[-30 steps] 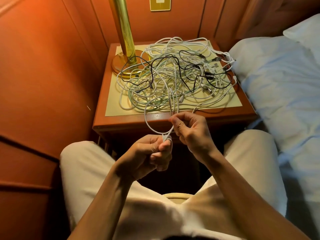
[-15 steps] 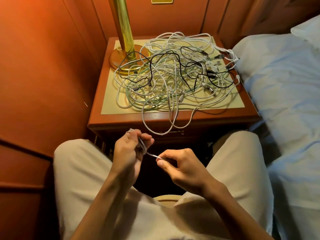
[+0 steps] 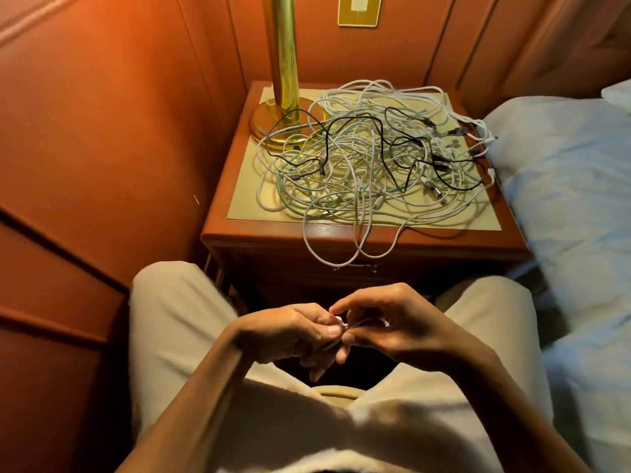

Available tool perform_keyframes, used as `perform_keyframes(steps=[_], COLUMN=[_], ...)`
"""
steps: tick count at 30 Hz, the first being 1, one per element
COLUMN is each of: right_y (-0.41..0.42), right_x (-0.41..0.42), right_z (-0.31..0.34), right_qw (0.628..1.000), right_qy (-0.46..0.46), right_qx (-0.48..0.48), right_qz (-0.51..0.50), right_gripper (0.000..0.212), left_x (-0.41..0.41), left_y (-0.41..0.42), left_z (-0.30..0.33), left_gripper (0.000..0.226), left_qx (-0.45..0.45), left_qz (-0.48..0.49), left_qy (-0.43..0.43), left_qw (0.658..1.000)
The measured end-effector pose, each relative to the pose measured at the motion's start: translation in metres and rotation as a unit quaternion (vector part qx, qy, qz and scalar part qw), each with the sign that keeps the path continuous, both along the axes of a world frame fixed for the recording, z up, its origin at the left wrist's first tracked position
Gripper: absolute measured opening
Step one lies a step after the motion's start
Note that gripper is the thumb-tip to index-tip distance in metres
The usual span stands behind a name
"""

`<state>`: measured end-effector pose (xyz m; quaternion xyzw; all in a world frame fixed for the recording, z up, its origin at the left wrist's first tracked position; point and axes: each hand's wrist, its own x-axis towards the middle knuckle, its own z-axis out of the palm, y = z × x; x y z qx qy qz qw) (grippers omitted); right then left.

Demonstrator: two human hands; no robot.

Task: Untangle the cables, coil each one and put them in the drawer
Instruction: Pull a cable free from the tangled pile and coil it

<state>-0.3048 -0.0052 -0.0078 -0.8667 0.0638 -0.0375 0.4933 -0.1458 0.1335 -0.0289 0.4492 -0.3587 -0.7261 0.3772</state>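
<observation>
Cables (image 3: pixel 368 158) sit in one tangle on the counter (image 3: pixel 259 230), mostly white w/ a black lead threaded thru, near the lamp (image 3: pixel 285 97); a few white loops hang over the near edge in front of the drawer (image 3: pixel 355 268), which looks closed.

Head view: both hands low, betw. the knees. Left hand (image 3: pixel 290 332) pinches a white cable (image 3: pixel 341 324) by its end; right hand (image 3: pixel 392 326) has fingers curled round the same strand just beside it. Rest of that cable is hidden by the hands.

Handling, my guess: light, limp, smooth-jacketed, so it'll slip and spring out of a coil unless pinched. Best hold is at the plug end, feeding loops w/ the other hand. Don't yank; pulling prob. tightens knots in the pile.
</observation>
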Motion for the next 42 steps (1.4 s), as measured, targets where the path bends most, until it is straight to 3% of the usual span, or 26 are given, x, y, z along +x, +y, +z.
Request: perform_keyframes(steps=[4,8,13,17,19,23,25,30,33,37,42], right_y=[0.013,0.017,0.026,0.036,0.038,0.045,0.048,0.029,0.017,0.015,0.023], right_x=[0.0,-0.002,-0.003,-0.002,0.001,0.012,0.015,0.012,0.01,0.011,0.014], right_z=[0.001,0.0,-0.014,-0.022,-0.028,-0.04,-0.046,-0.047,-0.045,-0.045,-0.053], right_qw=[0.996,0.98,0.967,0.975,0.977,0.977,0.978,0.975,0.968,0.96,0.953], right_qy=[0.002,0.01,0.032,0.04,0.043,0.036,0.028,0.034,0.039,0.05,0.057], right_qx=[-0.089,-0.193,-0.244,-0.2,-0.18,-0.175,-0.171,-0.056,-0.018,0.042,0.063], right_qz=[-0.019,-0.044,-0.068,-0.09,-0.102,-0.114,-0.119,-0.21,-0.248,-0.271,-0.292], right_gripper=[0.029,0.024,0.018,0.015,0.011,0.011,0.013,0.024,0.023,0.019,0.014], left_x=[0.0,-0.003,-0.014,-0.022,-0.027,-0.03,-0.025,-0.012,-0.012,-0.022,-0.029], left_y=[0.003,0.004,0.002,0.002,0.0,-0.011,-0.014,-0.005,0.003,0.003,-0.003], left_z=[-0.001,0.002,0.007,0.007,0.004,-0.01,-0.017,-0.031,-0.042,-0.048,-0.047], left_gripper=[0.024,0.027,0.034,0.034,0.035,0.04,0.041,0.03,0.024,0.019,0.024], left_qx=[-0.007,-0.007,0.043,0.056,0.066,0.062,0.036,-0.084,-0.133,-0.074,-0.025], left_qz=[-0.004,0.068,0.162,0.217,0.254,0.396,0.433,0.313,0.265,0.299,0.356], left_qy=[0.025,0.015,-0.118,-0.203,-0.242,-0.333,-0.348,-0.343,-0.345,-0.303,-0.317], left_qw=[1.0,0.998,0.979,0.953,0.934,0.853,0.831,0.881,0.891,0.902,0.879])
